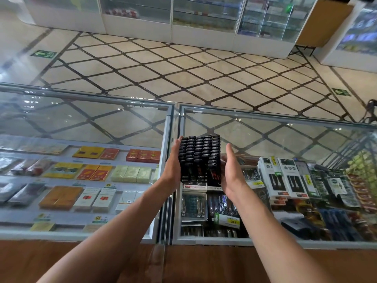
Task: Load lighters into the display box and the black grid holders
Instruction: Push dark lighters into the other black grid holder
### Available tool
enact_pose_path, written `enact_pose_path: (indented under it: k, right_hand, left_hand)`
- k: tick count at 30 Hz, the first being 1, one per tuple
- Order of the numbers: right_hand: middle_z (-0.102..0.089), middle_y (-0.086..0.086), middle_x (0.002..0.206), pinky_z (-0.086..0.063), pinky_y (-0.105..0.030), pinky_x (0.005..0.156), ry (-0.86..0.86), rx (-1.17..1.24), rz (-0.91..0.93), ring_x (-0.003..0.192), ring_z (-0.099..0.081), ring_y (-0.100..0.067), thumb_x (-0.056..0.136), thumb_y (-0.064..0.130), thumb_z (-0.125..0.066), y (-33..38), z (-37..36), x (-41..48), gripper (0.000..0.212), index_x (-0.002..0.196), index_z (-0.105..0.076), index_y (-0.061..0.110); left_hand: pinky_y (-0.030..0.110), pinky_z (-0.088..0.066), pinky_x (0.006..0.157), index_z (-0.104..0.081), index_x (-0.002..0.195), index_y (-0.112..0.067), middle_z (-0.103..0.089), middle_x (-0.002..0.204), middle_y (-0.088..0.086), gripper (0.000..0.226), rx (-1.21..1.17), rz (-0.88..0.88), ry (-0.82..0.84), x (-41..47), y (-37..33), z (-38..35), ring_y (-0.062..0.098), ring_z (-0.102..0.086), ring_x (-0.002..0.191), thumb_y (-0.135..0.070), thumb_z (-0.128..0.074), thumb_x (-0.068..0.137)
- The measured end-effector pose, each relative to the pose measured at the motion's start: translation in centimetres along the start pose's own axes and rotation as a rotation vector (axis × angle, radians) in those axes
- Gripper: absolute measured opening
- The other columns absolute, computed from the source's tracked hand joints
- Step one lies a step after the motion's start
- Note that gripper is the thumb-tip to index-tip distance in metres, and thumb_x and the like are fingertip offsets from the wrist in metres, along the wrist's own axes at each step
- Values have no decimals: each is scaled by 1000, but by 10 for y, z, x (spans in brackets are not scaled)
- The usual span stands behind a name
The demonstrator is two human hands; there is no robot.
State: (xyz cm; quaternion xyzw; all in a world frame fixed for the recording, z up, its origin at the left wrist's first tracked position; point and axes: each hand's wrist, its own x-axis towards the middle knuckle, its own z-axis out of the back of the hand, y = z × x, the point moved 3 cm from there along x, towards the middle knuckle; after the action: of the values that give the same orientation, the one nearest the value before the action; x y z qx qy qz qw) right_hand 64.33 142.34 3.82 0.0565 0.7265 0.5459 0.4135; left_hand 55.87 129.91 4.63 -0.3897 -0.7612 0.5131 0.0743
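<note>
Two flat palms sandwich a block of black lighters: left hand and right hand, fingers straight, none curled. The lighters stand upright, heads up, rows running away from the person, above the glass desk. Tiled floor and white cabinets lie beyond.

Glass counter beneath lighter block

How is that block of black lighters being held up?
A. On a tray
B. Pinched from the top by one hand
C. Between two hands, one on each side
C: the left hand and the right hand flank the block of black lighters, fingers straight, one hand at each side.
</note>
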Motion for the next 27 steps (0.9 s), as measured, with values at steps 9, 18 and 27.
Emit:
enact_pose_path:
  k: [9, 18, 27]
  right_hand:
    - [-74, 0, 123, -47, -54, 108, 92, -42, 176, 117, -69, -23, 85, 83, -51, 3, -7, -4, 67, 122, -74, 32]
    - [-71, -13, 127, -53, -50, 100, 155, 102, 225, 120, -67, -30, 104, 49, -46, 10, 0, -12, 50, 130, -68, 13]
    - [-68, -14, 131, -46, -54, 108, 231, 127, 287, 125, -63, -29, 105, 56, -35, 16, -2, -19, 59, 134, -65, 14]
  left_hand:
    - [39, -53, 97, -67, 119, -29, -75, 120, 1, 58, 41, -14, -69, 4, 4, 4, 18, -69, 116, -54, -16, 110]
    - [48, -50, 106, -60, 140, -24, -71, 128, 6, 58, 136, -57, -79, 1, -11, -6, 22, -67, 120, -61, -31, 106]
    - [31, -27, 119, -25, 159, -44, -22, 169, -11, 60, 259, -156, -130, -8, -27, 2, 7, -26, 152, -64, -30, 103]
